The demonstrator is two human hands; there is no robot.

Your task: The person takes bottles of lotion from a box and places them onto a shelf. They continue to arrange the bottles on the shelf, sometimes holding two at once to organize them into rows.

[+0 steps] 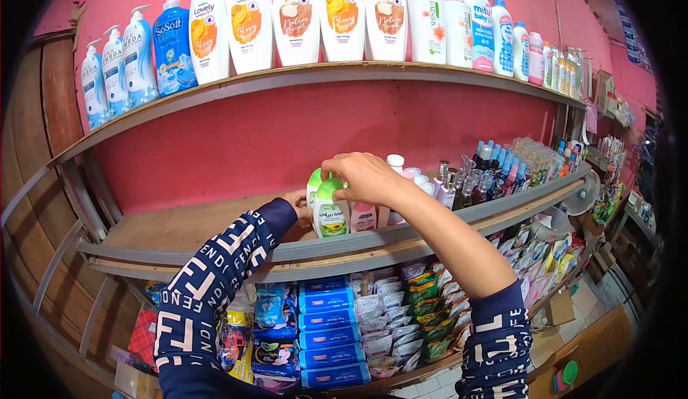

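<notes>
Two lotion bottles with green caps stand together on the middle shelf. The front lotion bottle (332, 216) is white, labelled Marina, and upright; the rear lotion bottle (313, 182) is mostly hidden behind it. From above, my right hand (369, 177) closes its fingers around the top of the front bottle. My left hand (299, 207) curls against the left side of the pair, apparently gripping the rear bottle, with some fingertips out of sight. A pink bottle (363, 218) sits just right of the front one, below my right wrist.
Large pump bottles (295, 23) line the upper shelf (315, 75). Perfume bottles (494, 173) crowd the right of the middle shelf, whose grey metal edge (416, 236) runs along the front. Blue packs (331, 338) and sachets (423, 306) fill the level below. A fan (582, 193) is at right.
</notes>
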